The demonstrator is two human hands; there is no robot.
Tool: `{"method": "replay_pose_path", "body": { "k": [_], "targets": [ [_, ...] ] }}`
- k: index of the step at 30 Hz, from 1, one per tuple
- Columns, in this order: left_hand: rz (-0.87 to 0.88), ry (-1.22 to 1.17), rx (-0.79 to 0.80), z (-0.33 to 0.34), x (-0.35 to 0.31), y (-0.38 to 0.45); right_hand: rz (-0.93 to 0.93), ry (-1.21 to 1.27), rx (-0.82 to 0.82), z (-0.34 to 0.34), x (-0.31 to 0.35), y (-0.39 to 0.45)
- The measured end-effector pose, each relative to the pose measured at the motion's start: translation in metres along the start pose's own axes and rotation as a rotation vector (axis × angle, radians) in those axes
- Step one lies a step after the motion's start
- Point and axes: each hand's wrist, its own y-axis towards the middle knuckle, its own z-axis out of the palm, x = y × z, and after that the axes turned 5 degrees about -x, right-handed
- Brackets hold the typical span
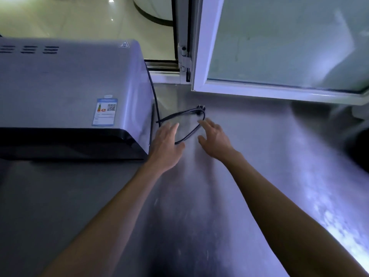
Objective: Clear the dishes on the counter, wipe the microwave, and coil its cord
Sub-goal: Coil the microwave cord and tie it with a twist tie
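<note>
- Black power cord (189, 134) lies in a loose loop on the steel counter (259, 156), just right of the microwave (69, 86); its plug (200, 107) sits at the loop's far end.
- Left hand (166, 144) hovers flat over the loop's near side, fingers straight, holding nothing; right hand (214, 138) is likewise spread and empty, fingertips by the cord.
- Best approach, I judge: pinch the plug end first; gather even loops toward the microwave; avoid kinks.
</note>
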Motion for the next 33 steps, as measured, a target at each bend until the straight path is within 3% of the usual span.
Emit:
{"method": "replay_pose_path", "body": {
  "k": [12, 21, 33],
  "targets": [
    [-0.103, -0.164, -0.032, 0.026, 0.028, 0.022, -0.046, -0.136, -0.106, 0.037, 0.009, 0.063],
    [-0.284, -0.363, -0.059, 0.026, 0.029, 0.002, -0.070, -0.111, -0.218, 0.042, 0.005, 0.018],
    [-0.398, -0.581, -0.094, 0.020, 0.013, -0.014, -0.119, -0.021, -0.273, 0.049, 0.029, -0.072]
  ]
}}
